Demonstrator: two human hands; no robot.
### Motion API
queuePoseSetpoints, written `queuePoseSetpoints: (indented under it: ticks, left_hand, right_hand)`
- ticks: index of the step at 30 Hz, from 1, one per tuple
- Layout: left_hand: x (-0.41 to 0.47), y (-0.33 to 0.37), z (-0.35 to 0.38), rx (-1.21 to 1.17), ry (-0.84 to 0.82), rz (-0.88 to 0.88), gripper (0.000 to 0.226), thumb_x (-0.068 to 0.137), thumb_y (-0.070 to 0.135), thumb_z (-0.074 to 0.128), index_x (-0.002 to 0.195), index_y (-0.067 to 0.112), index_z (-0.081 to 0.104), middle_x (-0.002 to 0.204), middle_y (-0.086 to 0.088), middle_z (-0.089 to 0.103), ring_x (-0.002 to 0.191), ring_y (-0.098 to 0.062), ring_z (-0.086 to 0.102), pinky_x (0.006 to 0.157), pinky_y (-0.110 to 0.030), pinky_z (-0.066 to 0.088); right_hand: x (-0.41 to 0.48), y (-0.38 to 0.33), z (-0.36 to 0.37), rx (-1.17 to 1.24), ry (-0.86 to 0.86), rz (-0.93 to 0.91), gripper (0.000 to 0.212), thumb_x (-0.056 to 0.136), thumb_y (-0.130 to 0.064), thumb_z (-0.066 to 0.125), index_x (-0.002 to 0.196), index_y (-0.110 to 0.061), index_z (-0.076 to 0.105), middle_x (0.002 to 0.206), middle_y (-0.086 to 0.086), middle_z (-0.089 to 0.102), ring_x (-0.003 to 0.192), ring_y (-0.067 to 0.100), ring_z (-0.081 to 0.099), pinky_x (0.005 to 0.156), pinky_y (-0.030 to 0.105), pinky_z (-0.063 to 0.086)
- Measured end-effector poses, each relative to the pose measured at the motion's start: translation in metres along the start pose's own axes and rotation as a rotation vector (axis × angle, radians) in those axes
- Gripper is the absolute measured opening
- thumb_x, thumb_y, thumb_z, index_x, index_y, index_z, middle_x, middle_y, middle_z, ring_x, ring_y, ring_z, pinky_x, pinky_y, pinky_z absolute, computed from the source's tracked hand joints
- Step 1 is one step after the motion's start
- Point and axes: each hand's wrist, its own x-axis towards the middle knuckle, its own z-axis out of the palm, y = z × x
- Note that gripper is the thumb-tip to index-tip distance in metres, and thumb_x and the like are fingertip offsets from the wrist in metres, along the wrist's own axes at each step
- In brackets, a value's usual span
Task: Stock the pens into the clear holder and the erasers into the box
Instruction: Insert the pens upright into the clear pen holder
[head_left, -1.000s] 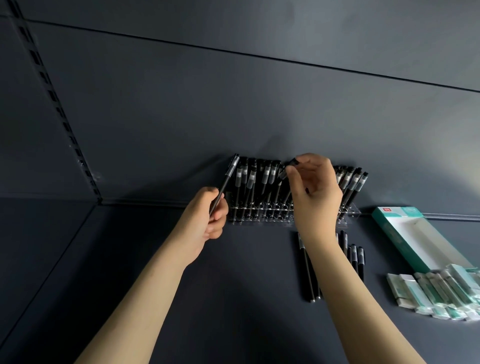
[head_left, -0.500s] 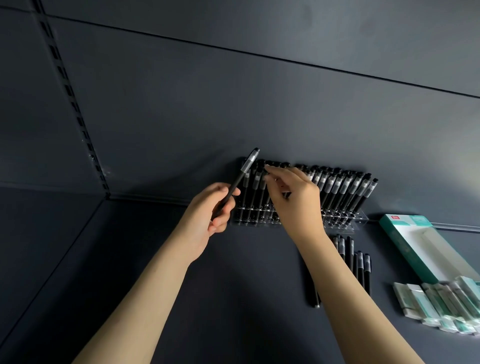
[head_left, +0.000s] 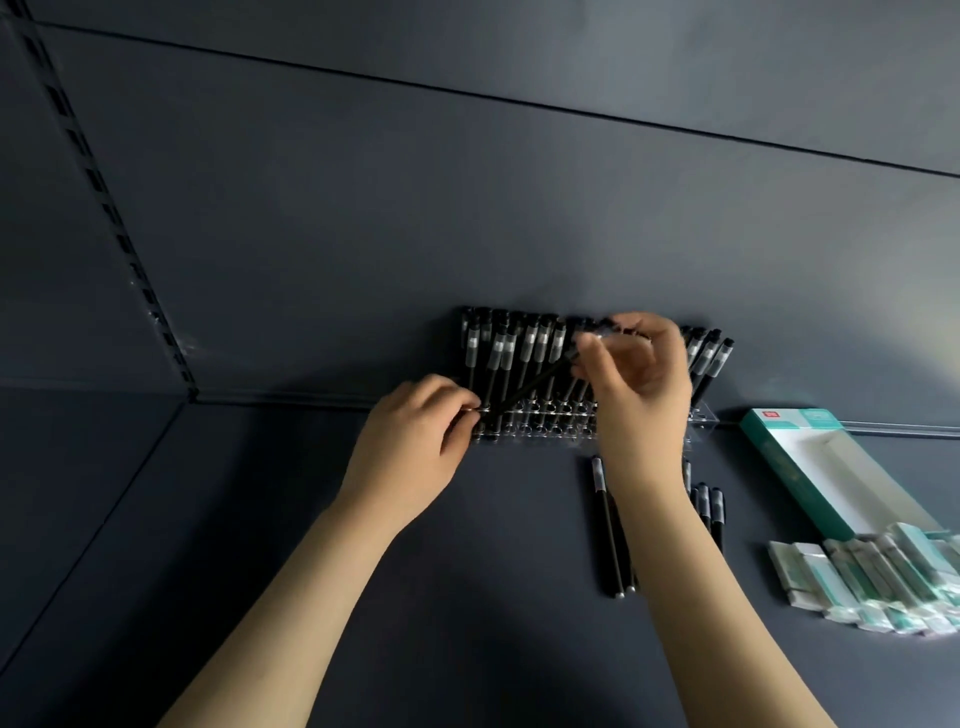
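Note:
A clear holder (head_left: 698, 423) at the back of the dark shelf carries a row of several upright black pens (head_left: 524, 345). One black pen (head_left: 535, 382) lies slanted in front of that row. My left hand (head_left: 415, 447) pinches its lower tip end near the holder's left side. My right hand (head_left: 641, 379) pinches its upper cap end. Several loose pens (head_left: 608, 525) lie on the shelf below my right wrist. A teal and white box (head_left: 826, 467) lies open at the right, with several wrapped erasers (head_left: 867, 577) in front of it.
The dark back wall (head_left: 467, 208) rises right behind the holder. A slotted upright rail (head_left: 104, 208) runs down the left corner. The dark shelf surface (head_left: 208, 519) stretches to the left of my arms.
The pen in my left hand has tipped from upright to slanting right. My right hand has taken hold of its cap end, and my left hand now pinches its tip end.

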Motion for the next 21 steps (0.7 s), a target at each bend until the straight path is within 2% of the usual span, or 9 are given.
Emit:
queuePoseSetpoints:
  ticks: [2,4,6,11,15,19,21]
  left_hand:
    - [-0.002,-0.008,0.005,0.188,-0.012,0.060,0.019,0.091,0.025,0.059,0.105,0.018,0.070,0.105,0.006,0.063,0.086,-0.021,0.060,0.075,-0.039,0.050]
    - [-0.003,-0.011,0.009,0.243,-0.018,0.077,0.020,0.086,0.021,0.067,0.106,0.020,0.071,0.106,0.005,0.064,0.088,-0.023,0.061,0.075,-0.039,0.050]
    - [-0.004,-0.010,0.010,0.280,-0.008,0.096,0.021,0.084,0.019,0.070,0.105,0.020,0.072,0.105,0.005,0.066,0.090,-0.024,0.062,0.075,-0.039,0.050]
    - [-0.003,-0.009,0.011,0.303,0.010,0.103,0.021,0.083,0.018,0.068,0.104,0.019,0.072,0.100,0.004,0.066,0.091,-0.024,0.061,0.077,-0.039,0.049]
    - [-0.004,-0.006,0.015,0.302,0.022,0.082,0.018,0.082,0.019,0.067,0.100,0.017,0.072,0.097,0.003,0.065,0.088,-0.024,0.060,0.076,-0.038,0.048]
    - [-0.005,-0.003,0.019,0.317,0.033,0.071,0.016,0.085,0.021,0.061,0.096,0.016,0.071,0.096,0.000,0.064,0.086,-0.026,0.059,0.076,-0.039,0.047]
    - [-0.005,-0.003,0.020,0.327,0.035,0.068,0.017,0.086,0.022,0.059,0.096,0.016,0.070,0.096,0.000,0.064,0.086,-0.026,0.059,0.076,-0.040,0.047]
  right_hand:
    - [0.003,-0.001,-0.007,-0.103,0.068,-0.093,0.023,0.091,-0.008,0.067,0.098,-0.025,0.054,0.077,-0.003,0.063,0.075,0.017,0.064,0.072,0.031,0.054]
    - [0.004,-0.002,-0.008,-0.177,0.083,-0.143,0.025,0.091,-0.009,0.067,0.097,-0.028,0.052,0.077,-0.006,0.062,0.072,0.013,0.064,0.067,0.021,0.049]
    - [0.005,0.000,-0.005,-0.226,0.069,-0.165,0.027,0.091,-0.009,0.067,0.097,-0.030,0.052,0.077,-0.009,0.061,0.070,0.006,0.062,0.065,0.017,0.046]
    - [0.009,0.009,0.001,-0.333,0.021,-0.178,0.022,0.091,-0.011,0.068,0.099,-0.025,0.053,0.081,-0.011,0.063,0.070,0.003,0.062,0.067,0.017,0.048]
    - [0.013,0.018,0.006,-0.465,-0.089,-0.198,0.017,0.090,-0.014,0.070,0.099,-0.019,0.058,0.084,-0.014,0.064,0.075,0.002,0.063,0.070,0.013,0.049]
    - [0.015,0.033,0.008,-0.631,-0.193,-0.322,0.014,0.090,-0.012,0.069,0.104,-0.009,0.067,0.091,-0.002,0.067,0.074,0.004,0.061,0.072,0.013,0.051]
    - [0.016,0.037,0.008,-0.681,-0.233,-0.372,0.021,0.091,-0.012,0.068,0.112,-0.007,0.069,0.096,0.001,0.066,0.075,0.006,0.060,0.073,0.018,0.053]
